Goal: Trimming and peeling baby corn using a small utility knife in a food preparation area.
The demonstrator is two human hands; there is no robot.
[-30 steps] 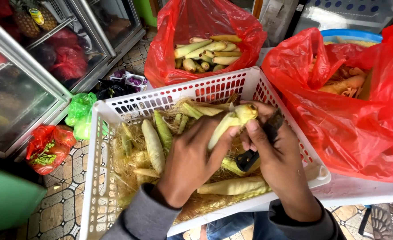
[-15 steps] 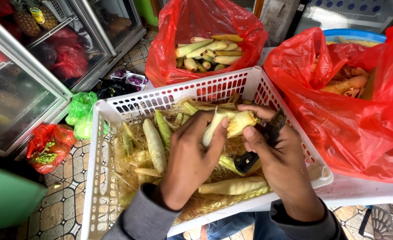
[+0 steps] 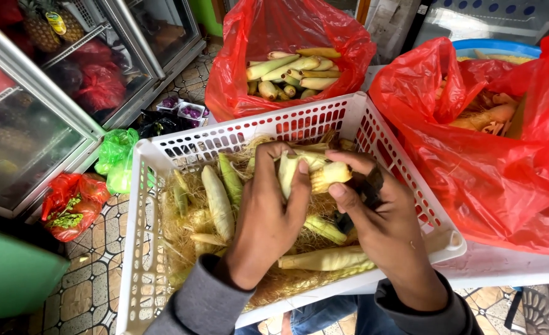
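Head view: both hands work over a white plastic basket point(image 3: 147, 205) that fills the middle of the frame. The left hand point(image 3: 268, 217), just left of centre, has its fingers curled around a pale baby corn ear point(image 3: 299, 169), with the thumb pressed along the ear's right side and the fingertips at its upper end. The ear stands roughly upright, its peeled yellowish tip point(image 3: 330, 175) poking out to the right between the 2 hands. The right hand point(image 3: 380, 223), right of centre, touches that tip with its index finger arched over the top and the thumb just below it; its other fingers are closed on a dark knife point(image 3: 364, 192), of which only part shows.

Below and left of the hands, more husked ears point(image 3: 217, 201) lie on corn silk in the basket. At upper centre, 1 red plastic bag point(image 3: 249, 31) holds peeled ears; at the right edge a 2nd red bag point(image 3: 491, 180) holds trimmings. A glass-door fridge point(image 3: 45, 124) fills the upper left, with a small green bag point(image 3: 116, 158) beside the basket.
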